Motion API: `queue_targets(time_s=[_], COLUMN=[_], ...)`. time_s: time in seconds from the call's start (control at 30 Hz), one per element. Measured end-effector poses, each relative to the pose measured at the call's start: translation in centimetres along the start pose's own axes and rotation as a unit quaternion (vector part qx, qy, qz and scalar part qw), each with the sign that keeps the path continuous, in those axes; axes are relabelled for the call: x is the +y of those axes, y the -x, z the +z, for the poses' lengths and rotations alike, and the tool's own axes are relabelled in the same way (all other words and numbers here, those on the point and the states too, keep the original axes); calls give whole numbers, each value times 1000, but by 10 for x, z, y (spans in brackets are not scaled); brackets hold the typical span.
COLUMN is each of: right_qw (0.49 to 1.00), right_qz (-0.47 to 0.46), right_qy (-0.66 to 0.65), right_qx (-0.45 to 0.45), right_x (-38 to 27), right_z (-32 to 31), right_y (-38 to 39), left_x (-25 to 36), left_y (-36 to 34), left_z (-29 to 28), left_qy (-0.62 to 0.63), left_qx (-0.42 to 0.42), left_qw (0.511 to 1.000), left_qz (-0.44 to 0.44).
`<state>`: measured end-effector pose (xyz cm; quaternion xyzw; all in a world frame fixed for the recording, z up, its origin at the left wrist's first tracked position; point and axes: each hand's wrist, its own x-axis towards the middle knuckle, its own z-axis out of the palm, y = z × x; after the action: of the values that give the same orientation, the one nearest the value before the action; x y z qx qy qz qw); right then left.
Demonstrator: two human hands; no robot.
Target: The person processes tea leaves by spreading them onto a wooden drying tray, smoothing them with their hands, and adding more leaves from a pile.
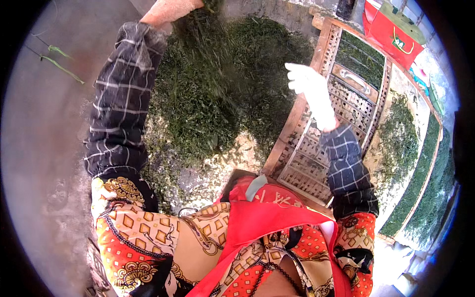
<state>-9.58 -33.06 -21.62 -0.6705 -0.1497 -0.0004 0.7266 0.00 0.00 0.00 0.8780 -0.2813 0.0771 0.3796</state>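
Note:
My left hand is at the top edge, bare, at the end of a dark checked sleeve. Its fingers are out of view. Beside it a blurred clump of shredded green leaves hangs or falls over a broad pile of the same leaves. My right hand wears a white glove, washed out by the light. It hovers between the pile and a wooden-framed slatted rack, its fingertips a little apart and nothing visible in them.
Further right lie large flat trays with green leaves and a pale surface with scattered leaves. A red box stands at the far right corner. Grey floor lies to the left, with two thin green stalks.

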Motion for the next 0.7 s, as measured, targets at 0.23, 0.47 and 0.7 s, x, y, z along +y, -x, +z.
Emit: queue_targets(time_s=[0.23,0.47,0.7], right_qw=[980,949,891], right_qz=[-85,88,292], right_qy=[-169,-303,-303], right_qx=[-54,-21,-169], right_x=[-71,-48,56], right_z=[73,144,143], right_y=[-110,-52,-43], left_x=[26,-21,-146], left_y=[6,18,38], left_z=[41,73,158], left_qy=[68,-15,-154], left_qx=[-42,17,102], left_qw=[990,994,982], left_qz=[115,107,-39])
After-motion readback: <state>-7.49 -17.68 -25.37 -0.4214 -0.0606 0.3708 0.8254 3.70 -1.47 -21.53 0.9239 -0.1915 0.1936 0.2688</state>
